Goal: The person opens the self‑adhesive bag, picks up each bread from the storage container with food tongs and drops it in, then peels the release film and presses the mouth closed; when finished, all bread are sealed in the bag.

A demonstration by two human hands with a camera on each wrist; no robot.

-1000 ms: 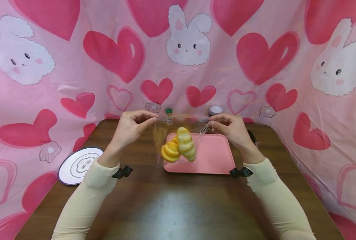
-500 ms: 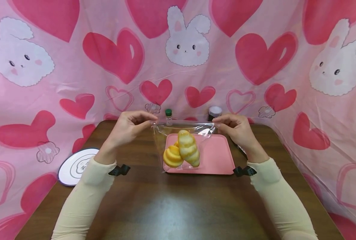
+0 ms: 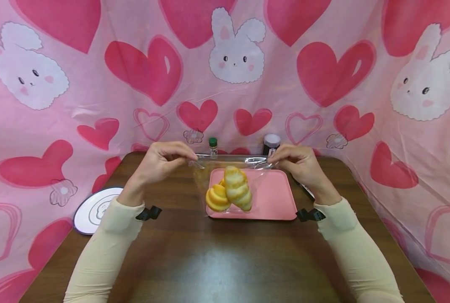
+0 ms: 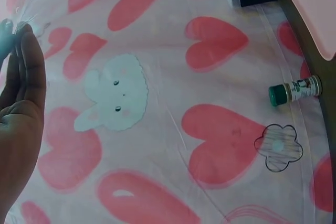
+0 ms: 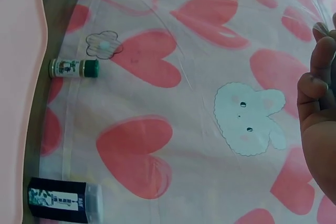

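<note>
A clear plastic bag (image 3: 256, 161) hangs in the air between both hands, its top edge stretched nearly level. Inside it, low down, lie a pale croissant-shaped bread (image 3: 238, 190) and a rounder yellow bread (image 3: 217, 199), partly overlapping. My left hand (image 3: 165, 162) pinches the bag's left top corner between thumb and fingers. At the right top corner, my right hand (image 3: 299, 164) pinches it the same way. Both wrist views catch the hands only at the frame edge, the left hand (image 4: 23, 87) and the right hand (image 5: 320, 95). Behind the bag, a pink tray (image 3: 274, 198) rests on the table.
At the back stand a small green-capped bottle (image 3: 213, 146) and a dark jar with a whitish lid (image 3: 272, 144). A white plate with a blue rim (image 3: 86, 219) lies on the left, partly behind the left arm. A dark object (image 3: 305, 190) is mostly hidden by the right hand.
The right hand has moved a little right and the left hand slightly left, pulling the bag's top edge straighter. The breads have shifted slightly down and right with the bag.
</note>
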